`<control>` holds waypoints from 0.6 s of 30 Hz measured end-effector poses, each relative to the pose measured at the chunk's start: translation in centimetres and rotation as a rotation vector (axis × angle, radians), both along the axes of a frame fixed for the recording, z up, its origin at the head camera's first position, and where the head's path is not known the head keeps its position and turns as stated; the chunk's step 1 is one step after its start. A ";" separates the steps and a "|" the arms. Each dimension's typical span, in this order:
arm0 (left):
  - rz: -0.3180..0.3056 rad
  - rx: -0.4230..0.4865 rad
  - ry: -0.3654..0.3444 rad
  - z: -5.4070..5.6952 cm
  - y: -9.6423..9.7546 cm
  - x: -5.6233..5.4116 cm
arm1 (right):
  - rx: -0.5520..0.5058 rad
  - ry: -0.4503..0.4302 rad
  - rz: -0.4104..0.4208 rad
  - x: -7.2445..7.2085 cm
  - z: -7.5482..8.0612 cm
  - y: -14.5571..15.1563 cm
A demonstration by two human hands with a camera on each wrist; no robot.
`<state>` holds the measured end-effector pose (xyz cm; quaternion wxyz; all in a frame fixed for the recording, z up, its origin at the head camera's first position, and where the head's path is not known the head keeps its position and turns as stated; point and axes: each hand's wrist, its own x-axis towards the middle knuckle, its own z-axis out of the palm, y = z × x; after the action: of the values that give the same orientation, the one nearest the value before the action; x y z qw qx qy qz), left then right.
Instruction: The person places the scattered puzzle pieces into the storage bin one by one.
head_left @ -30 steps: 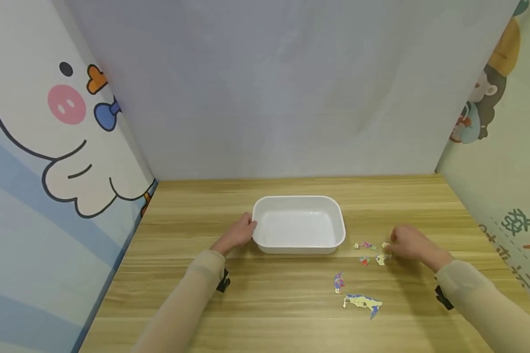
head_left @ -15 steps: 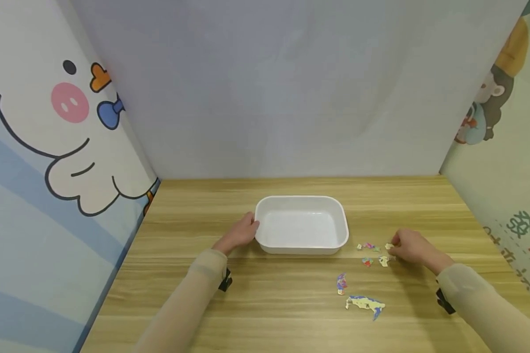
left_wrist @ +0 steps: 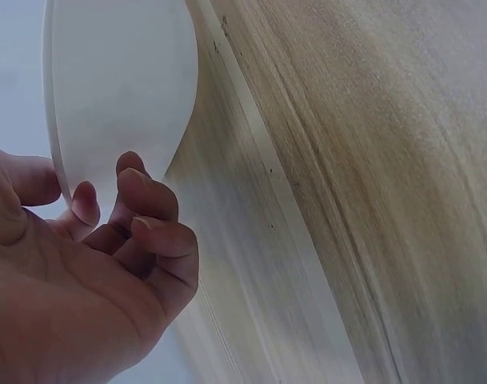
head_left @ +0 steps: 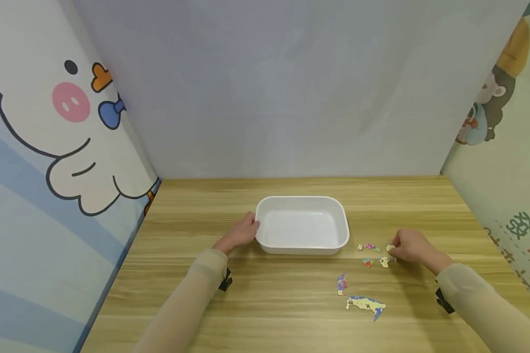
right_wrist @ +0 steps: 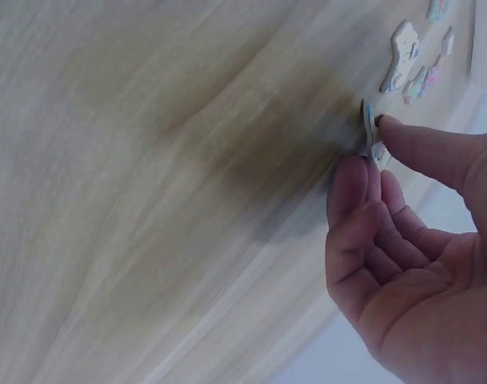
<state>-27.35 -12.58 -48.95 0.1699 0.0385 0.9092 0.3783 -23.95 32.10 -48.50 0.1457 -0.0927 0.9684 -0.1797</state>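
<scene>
**Two grips of unlike scale**

A plain grey backdrop [head_left: 265, 98] rises behind a yellow-brown wood-grain tabletop [head_left: 256, 304], the support for everything handled. On it, a glossy white rectangular basin with rounded corners [head_left: 301, 250] sits upright. The left hand [head_left: 238, 232] grips the basin's left rim between thumb and finger, probably to steady it. The right hand [head_left: 412, 245], right of the basin, pinches a thin, pale, flat piece [right_wrist: 369, 126] by thumb and fingertips; the piece is on edge, a posture that likely gives the fingers both faces to hold.

Loose pieces lie flat, presumably within easy reach of the right hand. Largest is a long yellow piece edged in blue [head_left: 364, 303], nearest the person; beyond it, a curved purple-and-pink piece [head_left: 342, 284]. Between basin and right hand lie a cream piece with dark marks [head_left: 384, 262], a red-and-green piece [head_left: 368, 263] and a tiny pink piece [head_left: 369, 246].
</scene>
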 end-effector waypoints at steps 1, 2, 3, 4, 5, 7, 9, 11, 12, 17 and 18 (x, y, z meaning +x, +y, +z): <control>0.001 -0.004 -0.001 0.0 0.0 0.0 | 0.001 0.007 0.005 0.0 0.0 0.1; -0.001 -0.006 -0.001 0.0 0.1 0.0 | 0.001 0.013 0.007 -0.1 0.0 0.1; -0.001 -0.010 -0.002 0.0 0.1 0.0 | 0.001 0.019 0.013 -0.1 0.0 0.2; 0.000 -0.013 -0.001 0.0 0.1 0.0 | 0.000 0.027 0.019 -0.2 0.0 0.2; -0.001 -0.015 0.000 0.0 0.1 0.0 | 0.000 0.038 0.027 -0.2 -0.1 0.2; -0.003 -0.020 0.000 0.0 0.0 -0.1 | 0.003 0.052 0.038 -0.4 -0.2 0.2; -0.005 -0.030 0.003 0.0 -0.1 -0.1 | 0.012 0.059 0.043 -0.5 -0.3 0.1; -0.010 -0.031 0.004 0.0 -0.1 -0.1 | 0.021 0.067 0.049 -0.5 -0.3 -0.1; -0.012 -0.028 0.003 0.0 -0.1 -0.1 | 0.026 0.067 0.052 -0.5 -0.3 -0.2; -0.013 -0.009 0.005 0.0 0.0 -0.1 | 0.047 0.082 0.073 -0.6 -0.1 -0.3; -0.013 -0.006 0.008 0.0 0.0 -0.1 | 0.047 0.075 0.071 -0.7 0.0 -0.3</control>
<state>-27.47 -12.63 -48.95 0.1688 0.0452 0.9106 0.3744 -24.62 31.77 -48.53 0.1179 -0.1301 0.9733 -0.1480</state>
